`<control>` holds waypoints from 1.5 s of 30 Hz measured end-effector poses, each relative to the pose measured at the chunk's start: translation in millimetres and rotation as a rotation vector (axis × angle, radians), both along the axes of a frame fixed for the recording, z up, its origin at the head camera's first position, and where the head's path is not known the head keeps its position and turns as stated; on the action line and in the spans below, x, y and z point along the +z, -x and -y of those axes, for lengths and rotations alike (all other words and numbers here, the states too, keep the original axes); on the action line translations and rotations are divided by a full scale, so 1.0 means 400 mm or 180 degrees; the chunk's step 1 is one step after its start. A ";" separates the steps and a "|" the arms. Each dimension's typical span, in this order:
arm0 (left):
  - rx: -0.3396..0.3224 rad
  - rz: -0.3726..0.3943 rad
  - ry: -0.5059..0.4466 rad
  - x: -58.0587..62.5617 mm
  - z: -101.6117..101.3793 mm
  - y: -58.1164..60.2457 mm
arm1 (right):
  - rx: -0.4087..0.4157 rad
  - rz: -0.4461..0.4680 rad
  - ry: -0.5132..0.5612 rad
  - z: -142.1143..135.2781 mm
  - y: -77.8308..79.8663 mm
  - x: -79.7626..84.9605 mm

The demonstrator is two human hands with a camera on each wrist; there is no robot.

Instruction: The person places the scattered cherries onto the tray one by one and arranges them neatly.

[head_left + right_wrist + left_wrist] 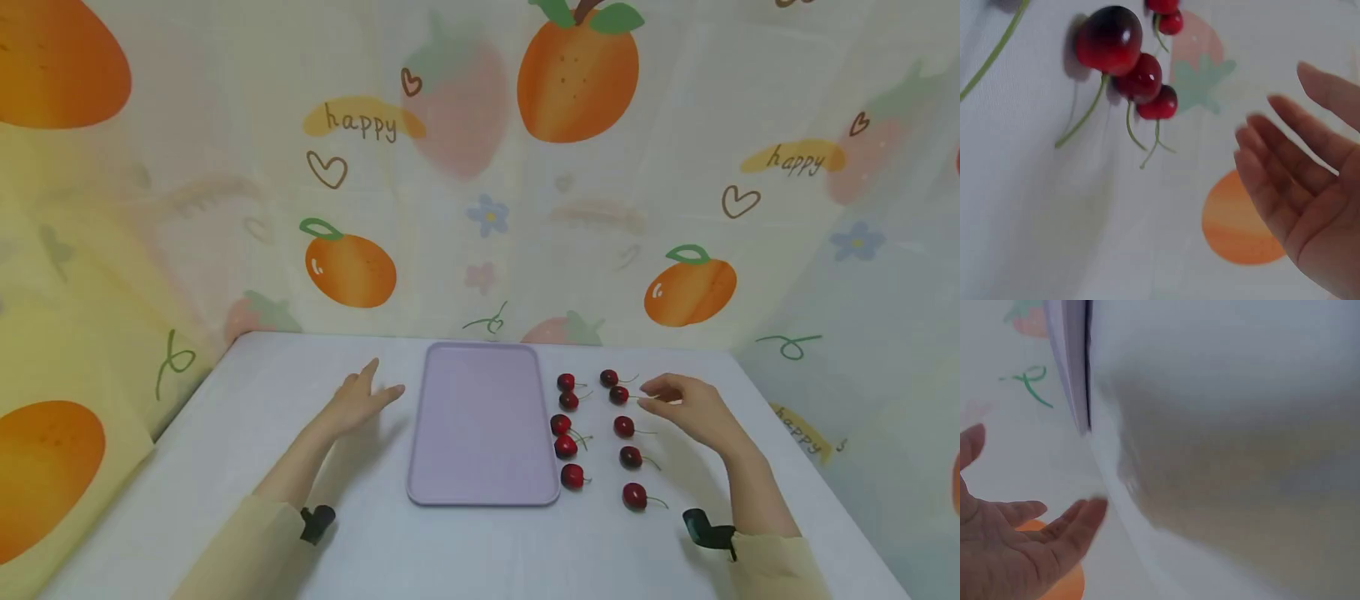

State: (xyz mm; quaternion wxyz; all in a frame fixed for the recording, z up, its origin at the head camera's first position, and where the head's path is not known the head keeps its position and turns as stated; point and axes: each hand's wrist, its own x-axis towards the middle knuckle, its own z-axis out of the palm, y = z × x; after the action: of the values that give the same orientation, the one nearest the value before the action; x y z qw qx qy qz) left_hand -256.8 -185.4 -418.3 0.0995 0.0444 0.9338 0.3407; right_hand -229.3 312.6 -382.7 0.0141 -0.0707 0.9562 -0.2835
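Observation:
Several dark red cherries with green stems lie in two rough columns on the white table, right of a lilac tray (483, 425). My right hand (693, 408) hovers beside the far end of the outer column, nearest a cherry (618, 395) whose stem points toward the fingertips. In the right wrist view, that hand (1310, 175) is empty, its fingers apart from the cherries (1110, 40). My left hand (360, 400) is held above the table left of the tray, fingers extended and holding nothing. The left wrist view shows this hand (1022, 544) near the tray's edge (1072, 369).
The inner column's cherries (572, 477) lie close along the tray's right rim. Another cherry (634, 497) is at the near end of the outer column. Behind the table (480, 550) hangs a fruit-print cloth (450, 250), which also covers both sides.

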 end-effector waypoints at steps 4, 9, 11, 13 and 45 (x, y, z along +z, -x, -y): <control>-0.0100 0.0456 -0.0628 -0.003 -0.017 -0.028 | 0.0237 0.0595 0.0370 -0.049 -0.019 -0.010; -0.0190 0.0838 -0.1204 -0.023 -0.033 -0.041 | 0.0543 0.1412 0.0702 -0.085 -0.036 -0.051; -0.0205 0.0934 -0.1390 -0.032 -0.039 -0.038 | 0.0619 0.1630 0.0731 -0.090 -0.040 -0.070; -0.0209 0.1010 -0.1529 -0.042 -0.042 -0.033 | 0.0664 0.1779 0.0739 -0.093 -0.044 -0.087; -0.0137 0.1209 -0.1621 -0.081 -0.061 -0.012 | 0.0796 0.1990 0.0724 -0.066 -0.052 -0.133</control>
State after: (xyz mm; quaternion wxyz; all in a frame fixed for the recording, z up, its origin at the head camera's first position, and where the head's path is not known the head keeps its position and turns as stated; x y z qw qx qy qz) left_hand -251.8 -161.1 -450.8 0.2649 0.0232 0.7822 0.5635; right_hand -208.4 338.9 -435.7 0.3327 -0.0983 0.8519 -0.3923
